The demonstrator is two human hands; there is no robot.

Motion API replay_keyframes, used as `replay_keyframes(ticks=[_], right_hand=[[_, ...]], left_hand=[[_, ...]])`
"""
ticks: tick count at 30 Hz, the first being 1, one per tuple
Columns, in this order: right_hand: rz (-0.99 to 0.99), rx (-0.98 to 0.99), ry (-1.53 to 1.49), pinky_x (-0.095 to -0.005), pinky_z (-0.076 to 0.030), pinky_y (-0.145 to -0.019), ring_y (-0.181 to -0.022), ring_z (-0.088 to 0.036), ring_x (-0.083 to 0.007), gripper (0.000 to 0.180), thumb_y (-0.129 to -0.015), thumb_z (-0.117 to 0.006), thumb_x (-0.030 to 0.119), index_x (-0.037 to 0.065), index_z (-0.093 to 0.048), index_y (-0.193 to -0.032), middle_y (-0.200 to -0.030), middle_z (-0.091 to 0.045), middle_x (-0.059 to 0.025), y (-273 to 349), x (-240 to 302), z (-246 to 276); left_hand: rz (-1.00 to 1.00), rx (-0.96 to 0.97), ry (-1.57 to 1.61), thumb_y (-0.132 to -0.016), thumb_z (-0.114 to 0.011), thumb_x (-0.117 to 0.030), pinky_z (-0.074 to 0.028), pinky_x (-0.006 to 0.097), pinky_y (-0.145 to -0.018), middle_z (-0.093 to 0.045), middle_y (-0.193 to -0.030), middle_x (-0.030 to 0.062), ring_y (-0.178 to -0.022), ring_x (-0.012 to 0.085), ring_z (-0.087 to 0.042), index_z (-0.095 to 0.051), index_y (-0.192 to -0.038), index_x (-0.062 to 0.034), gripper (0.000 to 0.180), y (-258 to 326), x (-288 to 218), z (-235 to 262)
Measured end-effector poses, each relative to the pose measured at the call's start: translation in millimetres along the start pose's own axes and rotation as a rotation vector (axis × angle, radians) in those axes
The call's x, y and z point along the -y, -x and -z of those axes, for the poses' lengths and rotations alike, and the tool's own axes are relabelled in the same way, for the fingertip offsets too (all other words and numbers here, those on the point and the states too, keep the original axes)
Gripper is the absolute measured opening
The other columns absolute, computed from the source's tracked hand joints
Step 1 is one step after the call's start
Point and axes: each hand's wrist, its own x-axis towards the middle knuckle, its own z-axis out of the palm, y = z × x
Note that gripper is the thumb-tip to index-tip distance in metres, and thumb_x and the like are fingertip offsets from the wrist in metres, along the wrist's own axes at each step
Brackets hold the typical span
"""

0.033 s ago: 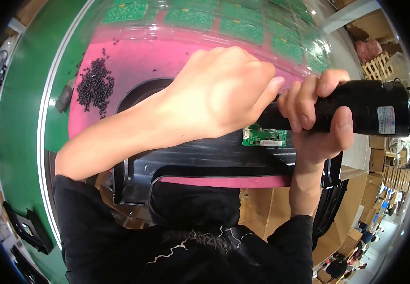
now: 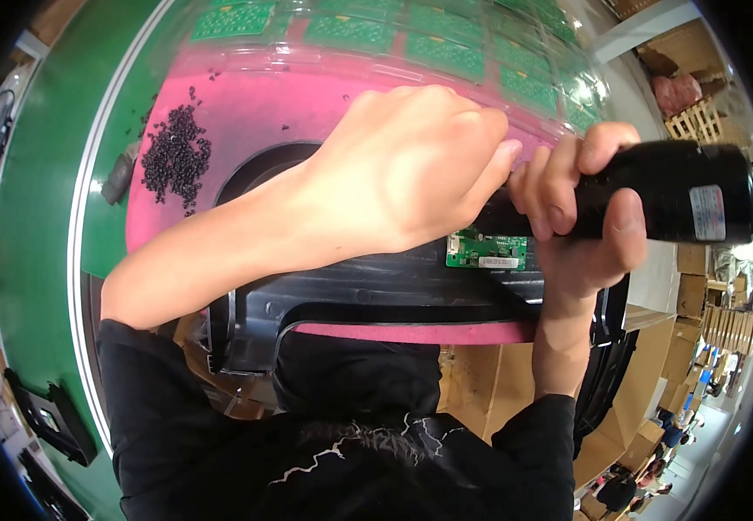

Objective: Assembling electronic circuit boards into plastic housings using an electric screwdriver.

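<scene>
Head view: right hand (image 2: 578, 256) wraps a thick black cylindrical hand-held tool (image 2: 672, 195), fingers over the top, thumb along the near side; left hand (image 2: 420, 165) is curled back-up at the tool's narrower end, fingertips hidden, so cannot tell whether it grips anything. Tool lies roughly level, fat end out to the right, narrower end above a small green rectangular circuit board (image 2: 487, 247) with a white label. Board sits over a large curved black plastic frame (image 2: 350, 291), on a pink mat (image 2: 246, 100). Handling, my judgement: tool looks rigid, fairly heavy for one hand, smooth-shelled so maybe a bit slippery; best hold is a full wrap near mid-barrel, other hand steadying the narrow end. Board likely light, stiff, fragile; take it by bare edges, off the components. Frame probably light, somewhat flexy along its thin arms; hold by the broad part. Loose pile of tiny black screws (image 2: 177, 156) at mat's left, likely fiddly, fingertip pinch only.
</scene>
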Motion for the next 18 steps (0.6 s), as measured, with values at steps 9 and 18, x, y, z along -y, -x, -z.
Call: replay_keyframes(ticks=[9, 18], right_hand=[[-0.02, -0.037, 0.072, -0.028, -0.034, -0.051, -0.047, -0.037, -0.0099, 0.044, -0.087, -0.057, 0.047, 0.007, -0.046, -0.1, -0.059, -0.041, 0.0014, 3, -3, -3], [0.25, -0.061, -0.203, -0.0253, -0.036, -0.059, -0.051, -0.044, -0.0083, 0.037, -0.086, -0.062, 0.04, 0.009, -0.049, -0.1, -0.063, -0.048, 0.003, 13, 35, 2]], left_hand=[[-0.144, -0.041, 0.03, -0.082, -0.065, -0.01, -0.047, 0.045, -0.073, -0.061, -0.081, 0.0166, -0.087, 0.0371, -0.058, -0.061, -0.087, 0.0006, 0.013, 7, 18, -4], [-0.428, 0.137, 0.195, -0.078, -0.069, -0.012, -0.043, 0.038, -0.07, -0.063, -0.076, 0.0073, -0.081, 0.0271, -0.056, -0.063, -0.081, -0.0017, 0.012, 4, 21, -9]])
